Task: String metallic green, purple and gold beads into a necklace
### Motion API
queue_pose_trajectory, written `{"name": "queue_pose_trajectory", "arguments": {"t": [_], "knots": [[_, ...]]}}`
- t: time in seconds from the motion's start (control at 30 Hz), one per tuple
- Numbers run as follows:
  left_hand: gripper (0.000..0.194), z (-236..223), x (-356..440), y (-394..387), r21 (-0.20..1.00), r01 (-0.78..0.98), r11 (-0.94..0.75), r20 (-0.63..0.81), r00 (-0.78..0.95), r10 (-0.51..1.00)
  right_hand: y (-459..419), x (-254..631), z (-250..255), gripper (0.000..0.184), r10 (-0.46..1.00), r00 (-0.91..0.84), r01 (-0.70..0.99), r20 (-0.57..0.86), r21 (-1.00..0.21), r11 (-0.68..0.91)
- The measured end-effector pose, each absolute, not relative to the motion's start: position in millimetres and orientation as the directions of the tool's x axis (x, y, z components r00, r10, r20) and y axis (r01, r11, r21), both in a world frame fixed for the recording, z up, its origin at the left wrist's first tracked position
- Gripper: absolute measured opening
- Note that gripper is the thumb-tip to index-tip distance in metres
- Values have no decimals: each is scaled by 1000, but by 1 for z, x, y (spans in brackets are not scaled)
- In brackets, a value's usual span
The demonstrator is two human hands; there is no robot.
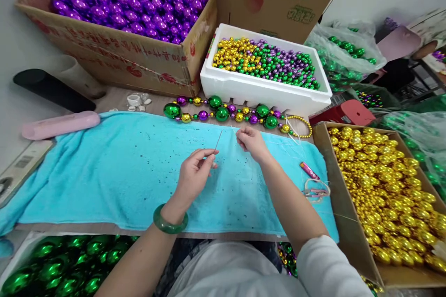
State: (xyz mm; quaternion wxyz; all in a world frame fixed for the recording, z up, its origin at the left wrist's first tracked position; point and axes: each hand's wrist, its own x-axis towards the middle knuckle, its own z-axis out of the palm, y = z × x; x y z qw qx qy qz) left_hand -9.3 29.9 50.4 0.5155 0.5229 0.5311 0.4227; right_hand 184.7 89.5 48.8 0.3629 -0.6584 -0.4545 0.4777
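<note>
My left hand (195, 172), a green bangle (170, 219) round its wrist, pinches a long thin needle (219, 140) that points up and away. To its right, my right hand (251, 141) is closed, thumb against curled fingers. A fine pale thread (284, 144) lies on the cloth near it; whether the fingers hold its end is too small to tell. Both hands are over a turquoise towel (114, 171) dotted with dark specks. Beyond them lies a strand of green, gold and purple beads (222, 113), with a loop of small gold beads at its right end.
Behind stand a carton of purple beads (139, 0) and a white foam box (258, 88) of mixed small beads. A carton of gold beads (383, 195) is at right, green beads (66, 264) at front left. A pink lighter (309, 171) and small snips (316, 192) lie on the towel.
</note>
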Motion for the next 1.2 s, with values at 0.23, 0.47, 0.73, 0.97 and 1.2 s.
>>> {"name": "queue_pose_trajectory", "arguments": {"t": [0.23, 0.47, 0.73, 0.97, 1.2], "knots": [[28, 55, 21, 4, 992, 84, 96, -109, 172, 979, 7, 190, 101, 26, 961, 179, -84, -212, -976, -200], [28, 58, 45, -21, 992, 18, 125, -126, 261, 957, -31, 189, 112, 21, 900, 418, -114, -122, -990, -82], [28, 60, 54, -32, 993, 17, 121, -120, 313, 942, -44, 190, 118, 19, 909, 355, -314, -219, -944, -105], [24, 55, 56, -38, 999, 51, 14, -30, 314, 949, -49, 192, 119, 16, 907, 351, -381, -235, -920, -91], [23, 55, 57, -40, 996, 85, -28, 1, 304, 953, -52, 190, 118, 16, 901, 367, -376, -233, -923, -86]]}}
